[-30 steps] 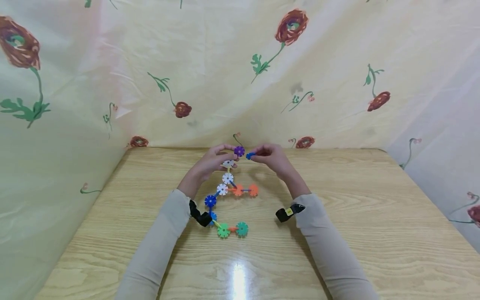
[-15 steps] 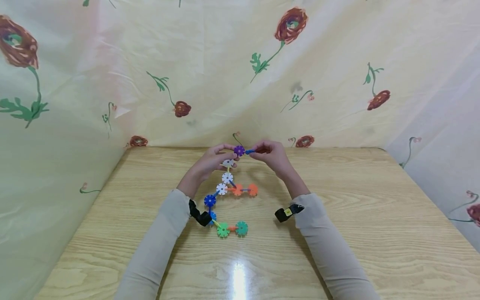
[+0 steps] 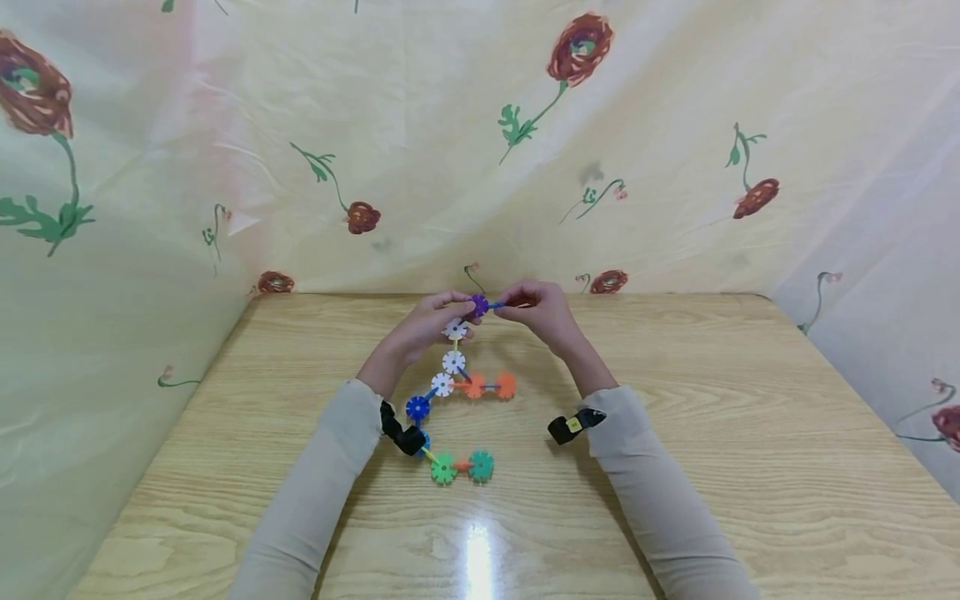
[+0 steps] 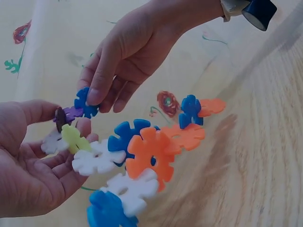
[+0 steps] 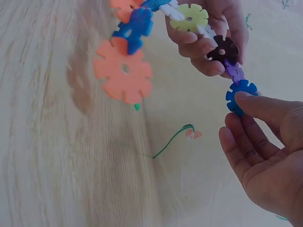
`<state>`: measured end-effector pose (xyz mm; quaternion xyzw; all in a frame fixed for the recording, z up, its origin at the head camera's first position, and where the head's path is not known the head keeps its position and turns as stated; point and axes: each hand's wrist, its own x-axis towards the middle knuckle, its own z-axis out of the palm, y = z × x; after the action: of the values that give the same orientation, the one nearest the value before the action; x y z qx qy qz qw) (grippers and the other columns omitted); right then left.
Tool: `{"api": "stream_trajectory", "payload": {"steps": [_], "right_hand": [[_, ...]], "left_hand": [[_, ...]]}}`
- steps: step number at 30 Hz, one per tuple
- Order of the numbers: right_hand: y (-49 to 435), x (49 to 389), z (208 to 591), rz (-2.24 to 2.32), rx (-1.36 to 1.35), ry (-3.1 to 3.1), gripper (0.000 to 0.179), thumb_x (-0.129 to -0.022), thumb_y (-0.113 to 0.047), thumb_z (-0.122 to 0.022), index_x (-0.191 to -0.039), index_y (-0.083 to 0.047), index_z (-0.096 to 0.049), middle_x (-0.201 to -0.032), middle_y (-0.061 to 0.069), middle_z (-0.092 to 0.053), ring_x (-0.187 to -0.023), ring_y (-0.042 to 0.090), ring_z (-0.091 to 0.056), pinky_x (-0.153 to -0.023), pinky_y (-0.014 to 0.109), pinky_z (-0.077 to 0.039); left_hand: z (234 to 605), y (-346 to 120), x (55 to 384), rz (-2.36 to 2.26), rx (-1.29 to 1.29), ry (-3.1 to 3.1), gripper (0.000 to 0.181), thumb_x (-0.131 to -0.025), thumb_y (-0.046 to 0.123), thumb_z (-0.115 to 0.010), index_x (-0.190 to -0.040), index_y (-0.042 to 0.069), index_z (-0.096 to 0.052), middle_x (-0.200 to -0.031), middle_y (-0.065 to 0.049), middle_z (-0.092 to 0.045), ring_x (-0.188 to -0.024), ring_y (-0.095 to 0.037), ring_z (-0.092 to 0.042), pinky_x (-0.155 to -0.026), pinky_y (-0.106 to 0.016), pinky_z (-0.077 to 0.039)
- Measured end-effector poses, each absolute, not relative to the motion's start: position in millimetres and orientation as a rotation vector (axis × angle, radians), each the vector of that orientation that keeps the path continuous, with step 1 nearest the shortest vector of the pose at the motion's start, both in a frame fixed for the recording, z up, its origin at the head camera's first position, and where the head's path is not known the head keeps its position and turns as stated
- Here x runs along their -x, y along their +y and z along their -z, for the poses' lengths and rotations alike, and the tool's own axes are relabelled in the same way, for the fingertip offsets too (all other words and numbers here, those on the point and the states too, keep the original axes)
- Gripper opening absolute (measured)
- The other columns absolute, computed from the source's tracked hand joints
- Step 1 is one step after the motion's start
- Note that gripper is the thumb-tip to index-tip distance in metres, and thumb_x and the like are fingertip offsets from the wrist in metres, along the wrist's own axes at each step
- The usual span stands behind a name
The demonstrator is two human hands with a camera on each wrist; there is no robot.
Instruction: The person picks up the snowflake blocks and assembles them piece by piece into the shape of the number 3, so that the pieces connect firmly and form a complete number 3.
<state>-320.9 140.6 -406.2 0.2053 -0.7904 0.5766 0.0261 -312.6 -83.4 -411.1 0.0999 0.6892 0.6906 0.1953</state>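
My left hand [image 3: 423, 325] grips the far end of a chain of notched plastic snowflake discs, by the purple disc [image 3: 479, 306]. My right hand [image 3: 546, 315] pinches a blue disc [image 5: 241, 96] between thumb and fingers. In the right wrist view its edge meets the purple disc; how deep the notches sit is unclear. A dark brown disc [image 5: 223, 50] adjoins the purple one, followed by white discs [image 4: 98, 158] and a yellow disc [image 4: 75, 138]. An orange branch [image 4: 150, 153] sticks out to the right. Nearer me, the chain runs through a dark blue disc [image 3: 417, 407].
The chain's near end has a light green disc [image 3: 443, 469] and a teal disc [image 3: 481, 467], over the wooden table [image 3: 675, 467]. A flowered cloth [image 3: 420, 150] hangs behind the table's far edge. Black wrist straps with cameras sit on both sleeves.
My right hand has turned the blue disc edge-on and brought it left against the purple disc. The left thumb has moved onto the purple disc, and the chain has dropped slightly toward me.
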Motion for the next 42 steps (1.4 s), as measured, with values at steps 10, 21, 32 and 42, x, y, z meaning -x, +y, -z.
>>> {"api": "stream_trajectory", "payload": {"steps": [10, 21, 32, 42], "right_hand": [[137.2, 319.7, 405.2, -1.711, -0.715, -2.417, 0.007, -0.089, -0.001, -0.076, -0.095, 0.003, -0.074, -0.093, 0.009, -0.073, -0.083, 0.012, -0.068, -0.074, 0.021, -0.059], [137.8, 318.6, 404.6, -1.694, -0.705, -2.448, 0.013, -0.089, -0.005, -0.078, -0.095, 0.006, -0.075, -0.098, 0.019, -0.073, -0.087, 0.014, -0.069, -0.080, 0.024, -0.060], [137.7, 317.9, 404.8, -1.725, -0.690, -2.431, 0.012, -0.088, -0.004, -0.079, -0.092, 0.007, -0.076, -0.099, 0.020, -0.073, -0.085, 0.012, -0.071, -0.080, 0.026, -0.062], [135.3, 318.3, 405.6, -1.708, -0.694, -2.425, 0.009, -0.087, 0.001, -0.078, -0.093, 0.008, -0.077, -0.095, 0.023, -0.073, -0.084, 0.022, -0.072, -0.080, 0.028, -0.062]], "left_hand": [[410.1, -77.5, 310.0, -1.990, -0.280, 1.860, 0.019, -0.109, 0.016, -0.047, -0.119, 0.002, -0.055, -0.104, -0.009, -0.058, -0.084, -0.015, -0.063, -0.091, -0.036, -0.059], [411.2, -74.0, 309.6, -2.010, -0.257, 1.818, 0.012, -0.110, 0.012, -0.044, -0.117, 0.004, -0.050, -0.104, -0.006, -0.055, -0.092, -0.016, -0.057, -0.081, -0.025, -0.057], [413.7, -72.2, 309.6, -2.030, -0.308, 1.824, 0.009, -0.110, 0.010, -0.041, -0.112, 0.005, -0.049, -0.099, -0.006, -0.055, -0.082, -0.012, -0.056, -0.072, -0.021, -0.054], [413.5, -70.6, 308.4, -2.025, -0.289, 1.881, 0.008, -0.109, 0.010, -0.043, -0.105, 0.009, -0.050, -0.097, -0.008, -0.057, -0.085, -0.017, -0.056, -0.073, -0.023, -0.051]]}}
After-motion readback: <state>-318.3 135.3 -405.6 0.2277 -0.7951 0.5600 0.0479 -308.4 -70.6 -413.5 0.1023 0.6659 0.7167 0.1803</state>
